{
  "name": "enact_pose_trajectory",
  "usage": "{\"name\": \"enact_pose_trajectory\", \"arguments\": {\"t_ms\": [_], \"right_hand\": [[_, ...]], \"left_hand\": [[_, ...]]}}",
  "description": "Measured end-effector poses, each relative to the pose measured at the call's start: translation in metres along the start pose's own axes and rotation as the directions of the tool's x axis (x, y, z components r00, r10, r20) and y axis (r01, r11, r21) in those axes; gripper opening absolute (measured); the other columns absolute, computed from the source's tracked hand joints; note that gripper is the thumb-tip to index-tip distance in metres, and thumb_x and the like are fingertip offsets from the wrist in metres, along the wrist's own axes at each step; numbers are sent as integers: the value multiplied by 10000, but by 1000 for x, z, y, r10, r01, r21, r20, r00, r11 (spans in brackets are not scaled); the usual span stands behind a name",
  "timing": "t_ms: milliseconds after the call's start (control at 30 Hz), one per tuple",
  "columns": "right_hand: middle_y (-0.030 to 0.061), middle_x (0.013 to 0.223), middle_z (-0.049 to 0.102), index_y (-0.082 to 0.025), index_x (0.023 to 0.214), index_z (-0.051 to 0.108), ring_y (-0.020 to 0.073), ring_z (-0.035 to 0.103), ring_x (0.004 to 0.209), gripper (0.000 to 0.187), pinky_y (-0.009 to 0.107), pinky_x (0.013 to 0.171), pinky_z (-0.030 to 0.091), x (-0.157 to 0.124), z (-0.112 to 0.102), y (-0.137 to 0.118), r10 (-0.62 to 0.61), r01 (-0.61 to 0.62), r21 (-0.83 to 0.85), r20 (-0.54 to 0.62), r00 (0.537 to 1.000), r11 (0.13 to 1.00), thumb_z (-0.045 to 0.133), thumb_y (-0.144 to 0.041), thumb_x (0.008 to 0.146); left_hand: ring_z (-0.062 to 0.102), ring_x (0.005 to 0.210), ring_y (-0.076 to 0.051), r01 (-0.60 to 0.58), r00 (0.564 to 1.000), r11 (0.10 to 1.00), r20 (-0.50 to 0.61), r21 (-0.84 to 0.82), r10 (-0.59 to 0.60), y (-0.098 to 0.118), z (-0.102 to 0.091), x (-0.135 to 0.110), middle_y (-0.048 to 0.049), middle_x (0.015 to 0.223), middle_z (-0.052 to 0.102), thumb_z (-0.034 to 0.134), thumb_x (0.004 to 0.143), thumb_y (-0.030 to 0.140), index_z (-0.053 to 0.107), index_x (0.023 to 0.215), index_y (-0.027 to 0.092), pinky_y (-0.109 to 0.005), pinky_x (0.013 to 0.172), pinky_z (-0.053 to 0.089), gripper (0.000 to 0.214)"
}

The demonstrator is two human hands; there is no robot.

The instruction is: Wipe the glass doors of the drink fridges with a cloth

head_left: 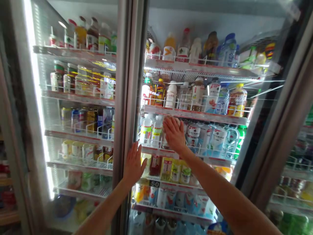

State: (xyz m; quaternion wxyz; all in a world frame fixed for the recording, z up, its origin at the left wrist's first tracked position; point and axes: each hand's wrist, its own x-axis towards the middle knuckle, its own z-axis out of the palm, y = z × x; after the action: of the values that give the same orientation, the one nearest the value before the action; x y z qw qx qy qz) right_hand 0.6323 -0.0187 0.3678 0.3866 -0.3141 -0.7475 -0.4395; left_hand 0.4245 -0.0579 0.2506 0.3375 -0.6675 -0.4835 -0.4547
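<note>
I face a drinks fridge with wire shelves [195, 115] full of bottles. My left hand [133, 163] lies flat with fingers spread against the grey centre post [127, 81] between the two doors and holds nothing. My right hand [174, 133] reaches into the right compartment at the third shelf. Its fingers are closed over the top of a pale bottle [168, 121] in the front row. White bottles with green and yellow labels [146, 130] stand just left of that hand, and white bottles with red labels [193, 133] stand to its right.
The right glass door [274, 98] is swung open to the right. The left glass door [78, 98] is shut over more drinks. Lower shelves hold yellow-green bottles [176, 171] and cartons [168, 197]. Another cooler [298, 169] stands at the far right.
</note>
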Motion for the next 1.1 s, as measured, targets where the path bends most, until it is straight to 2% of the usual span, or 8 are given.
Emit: {"name": "enact_pose_trajectory", "arguments": {"t_ms": [100,233,433,500,700,767,933,1100], "right_hand": [[65,1444,340,-188,1331,407,211,138,1389,489,494,1124,-4,-11,9,-21,-118,116,29,60,991,993,423,-210,842],[38,1458,310,-174,1289,461,182,180,1379,439,432,1146,35,-47,25,-54,-471,452,146,139,871,880,407,-220,856],[50,1460,302,-183,1339,389,215,130,1390,500,508,1126,1,24,30,-52,-108,102,99,55,993,990,411,-159,840],[50,1469,280,-170,1342,384,223,131,1390,505,513,1126,4,27,35,-62,-144,137,117,51,988,984,409,-152,837],[23,1462,305,-154,1313,425,154,206,1368,461,377,1139,170,-60,53,-104,-558,506,271,172,812,819,396,-187,854],[16,1461,307,-167,1303,438,153,187,1374,451,391,1141,153,-66,49,-95,-555,506,266,157,817,820,399,-191,855],[51,1428,365,-195,1325,419,203,155,1386,475,490,1130,35,-48,28,-51,-202,193,103,78,976,976,420,-195,850],[32,1439,351,-219,1276,477,172,169,1382,439,435,1136,85,-104,14,-31,-358,349,87,125,925,933,430,-197,840]], "left_hand": [[166,1375,-251,-12,999,1000,-31,-4,11,1,-9,0,-165,1473,222,402,887,301,83,1433,122,-440,1081,245,657],[185,1371,-251,-37,997,998,-69,40,40,-4,-19,-2,-160,1456,270,413,880,307,139,1426,122,-447,1094,205,638],[199,1368,-246,-25,994,996,-104,82,33,-13,-27,-6,-159,1447,291,422,873,280,148,1425,136,-461,1099,180,634],[198,1367,-253,-27,996,996,-85,90,34,-16,-29,-10,-160,1445,296,429,868,281,160,1423,132,-467,1098,182,634],[189,1370,-252,-24,994,993,-103,119,36,-31,-41,-14,-161,1449,286,430,868,277,165,1421,125,-455,1104,178,631],[185,1371,-249,-27,994,992,-101,125,40,-33,-45,-13,-158,1452,282,434,866,272,157,1423,128,-453,1109,167,639],[180,1373,-250,-52,996,992,-73,112,60,-21,-35,-14,-166,1447,286,426,867,281,167,1420,118,-461,1108,164,632],[153,1379,-248,-124,992,989,-17,81,126,4,-13,-14,-175,1435,307,416,869,263,203,1405,98,-451,1104,172,600]]}}
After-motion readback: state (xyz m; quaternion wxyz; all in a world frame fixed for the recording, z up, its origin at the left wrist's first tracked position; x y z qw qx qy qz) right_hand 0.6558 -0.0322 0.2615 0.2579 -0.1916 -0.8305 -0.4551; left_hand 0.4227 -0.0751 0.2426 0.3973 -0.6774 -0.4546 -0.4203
